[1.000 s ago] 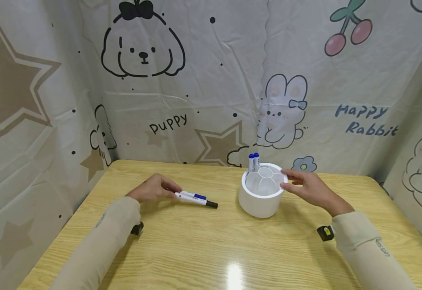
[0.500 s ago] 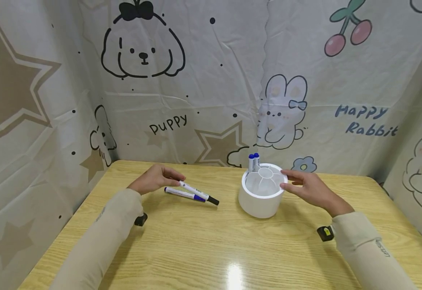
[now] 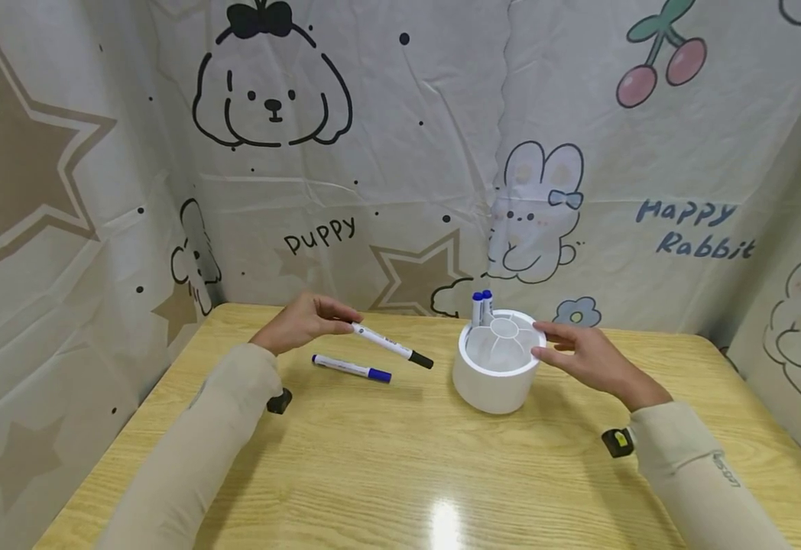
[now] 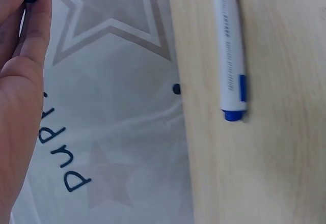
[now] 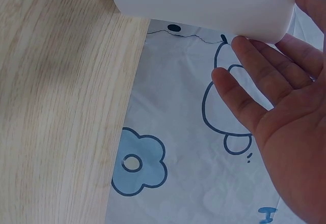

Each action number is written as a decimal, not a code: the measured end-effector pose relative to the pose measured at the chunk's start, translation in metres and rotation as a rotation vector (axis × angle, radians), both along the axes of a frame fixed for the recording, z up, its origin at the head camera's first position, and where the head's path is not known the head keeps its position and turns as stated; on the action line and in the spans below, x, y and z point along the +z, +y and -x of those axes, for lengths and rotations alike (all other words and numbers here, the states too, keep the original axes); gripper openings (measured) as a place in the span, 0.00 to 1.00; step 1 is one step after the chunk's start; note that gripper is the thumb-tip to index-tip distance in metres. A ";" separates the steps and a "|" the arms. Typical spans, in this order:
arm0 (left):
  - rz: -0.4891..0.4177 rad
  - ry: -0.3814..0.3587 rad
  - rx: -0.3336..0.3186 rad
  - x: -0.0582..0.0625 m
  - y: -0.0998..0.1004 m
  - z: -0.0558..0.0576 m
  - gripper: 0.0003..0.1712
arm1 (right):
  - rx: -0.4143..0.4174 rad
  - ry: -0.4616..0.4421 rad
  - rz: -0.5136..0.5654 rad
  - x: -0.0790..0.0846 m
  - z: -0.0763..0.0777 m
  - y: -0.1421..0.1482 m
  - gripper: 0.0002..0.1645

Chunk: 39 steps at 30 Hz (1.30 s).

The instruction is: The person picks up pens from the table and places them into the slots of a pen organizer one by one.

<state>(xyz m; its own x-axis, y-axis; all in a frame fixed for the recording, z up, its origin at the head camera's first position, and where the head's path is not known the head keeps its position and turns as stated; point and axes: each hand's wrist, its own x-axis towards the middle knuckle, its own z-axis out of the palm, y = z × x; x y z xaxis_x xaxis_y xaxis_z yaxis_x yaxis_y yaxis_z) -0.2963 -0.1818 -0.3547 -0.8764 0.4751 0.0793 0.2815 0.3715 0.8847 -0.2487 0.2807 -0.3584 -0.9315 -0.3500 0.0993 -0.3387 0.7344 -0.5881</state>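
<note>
The wooden tabletop (image 3: pixel 400 466) fills the space in front of the person, backed on its far and side edges by a cartoon-printed cloth (image 3: pixel 387 153). Toward the far right part of the tabletop stands a round white pen holder (image 3: pixel 495 365), with two blue-capped markers (image 3: pixel 481 305) upright in a compartment on its far-left side. The right hand (image 3: pixel 586 357) rests against the holder's right rim, fingers straight and spread, steadying rather than gripping.

The left hand (image 3: pixel 302 324) is up off the table near the far left edge, pinching the tail end of a black-capped marker (image 3: pixel 394 344) between thumb and fingertips. That marker is in the air, its long axis running left to right with the black cap pointing toward the holder and dipping slightly; the cap is near the holder's left wall but not touching. The left hand is the nearer one to it.

A blue-capped marker (image 3: pixel 351 368) lies flat on the tabletop just below, cap to the right.
</note>
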 end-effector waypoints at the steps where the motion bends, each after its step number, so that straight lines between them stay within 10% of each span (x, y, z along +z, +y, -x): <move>1: -0.007 -0.001 0.000 0.002 0.002 0.000 0.15 | 0.000 0.001 -0.001 0.000 0.000 0.000 0.37; 21: -0.073 0.029 -0.041 0.034 0.034 0.010 0.12 | -0.005 -0.002 -0.014 0.001 -0.001 -0.001 0.37; 39: -0.166 0.062 -0.086 0.037 0.067 0.010 0.12 | -0.003 -0.002 -0.001 0.002 -0.001 0.000 0.37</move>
<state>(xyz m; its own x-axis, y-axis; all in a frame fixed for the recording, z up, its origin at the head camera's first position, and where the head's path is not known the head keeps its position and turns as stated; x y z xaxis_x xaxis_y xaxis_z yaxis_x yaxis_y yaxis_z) -0.3066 -0.1144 -0.3177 -0.8244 0.5234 0.2155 0.3615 0.1939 0.9120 -0.2477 0.2806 -0.3569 -0.9327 -0.3471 0.0977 -0.3354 0.7358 -0.5882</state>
